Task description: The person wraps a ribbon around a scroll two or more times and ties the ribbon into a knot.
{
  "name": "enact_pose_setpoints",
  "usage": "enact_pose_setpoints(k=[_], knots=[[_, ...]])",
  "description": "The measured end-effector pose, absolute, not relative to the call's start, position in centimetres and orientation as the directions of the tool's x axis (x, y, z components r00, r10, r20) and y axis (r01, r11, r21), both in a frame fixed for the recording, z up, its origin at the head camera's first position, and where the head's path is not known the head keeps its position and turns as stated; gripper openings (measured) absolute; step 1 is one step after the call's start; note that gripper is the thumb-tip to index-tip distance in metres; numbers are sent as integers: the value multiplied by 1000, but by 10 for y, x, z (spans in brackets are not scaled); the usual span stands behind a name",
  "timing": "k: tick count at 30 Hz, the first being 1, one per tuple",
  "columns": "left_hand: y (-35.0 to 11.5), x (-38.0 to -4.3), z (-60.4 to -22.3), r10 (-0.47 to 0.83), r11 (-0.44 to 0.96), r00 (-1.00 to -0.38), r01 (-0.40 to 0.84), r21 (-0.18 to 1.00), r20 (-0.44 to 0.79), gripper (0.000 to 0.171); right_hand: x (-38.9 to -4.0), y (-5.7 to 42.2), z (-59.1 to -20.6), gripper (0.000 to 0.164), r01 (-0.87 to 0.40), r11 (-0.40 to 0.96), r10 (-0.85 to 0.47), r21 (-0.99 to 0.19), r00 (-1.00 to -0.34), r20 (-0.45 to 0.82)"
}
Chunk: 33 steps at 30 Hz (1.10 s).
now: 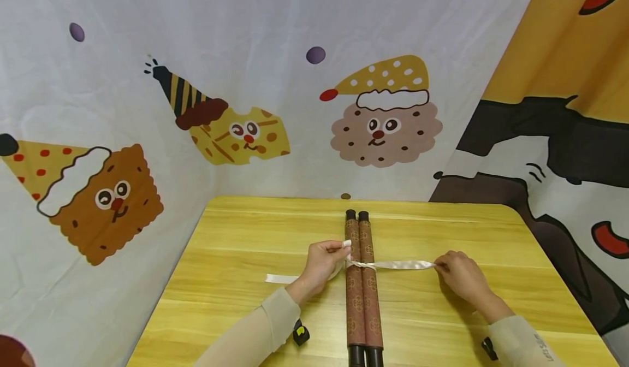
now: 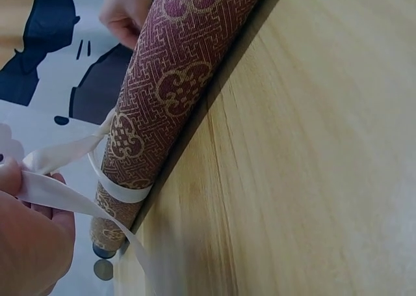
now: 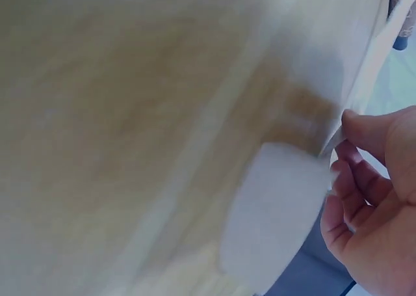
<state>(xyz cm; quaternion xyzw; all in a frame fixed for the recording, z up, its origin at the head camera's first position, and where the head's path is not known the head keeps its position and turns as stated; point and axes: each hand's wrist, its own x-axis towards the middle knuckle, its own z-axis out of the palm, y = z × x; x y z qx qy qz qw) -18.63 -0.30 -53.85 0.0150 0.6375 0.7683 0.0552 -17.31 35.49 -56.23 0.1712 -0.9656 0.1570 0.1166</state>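
Two rolled scrolls in maroon patterned cloth, with dark end knobs, lie side by side on the table. A white satin ribbon crosses over itself around both, above their middle. My left hand, just left of the scrolls, pinches one side of the ribbon between thumb and fingers; its loose tail trails down to the left. Out to the right, my right hand pinches the other side, which stretches flat from the scrolls. In the right wrist view a loose ribbon end hangs below the right hand.
The yellow wood-grain table bears the scrolls. Behind and beside it hangs a white curtain printed with cartoon food. Small black straps or devices show near both wrists.
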Motion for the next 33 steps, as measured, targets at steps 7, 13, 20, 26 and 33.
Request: enact_pose_setpoints(k=[7,13,20,26,33], knots=[[-2,-185,-535,91,-155,-996,-22,988,-8,13,-185,336,-545,8,-375,850,-262,-370,-910,321],[-2,-183,-534,96,-151,-995,-18,988,-3,17,-196,316,-530,12,-406,824,-254,-395,-888,383],[-3,-180,-526,99,-144,-994,-49,988,-35,18,-204,290,-519,16,-446,772,-232,-453,-862,452],[-4,-173,-512,110,-119,-994,-32,992,-19,18,-209,272,-513,15,-485,663,-184,-570,-844,504],[0,-178,-532,104,-145,-993,-62,988,-47,16,-209,251,-495,10,-370,494,-59,-787,-917,394]])
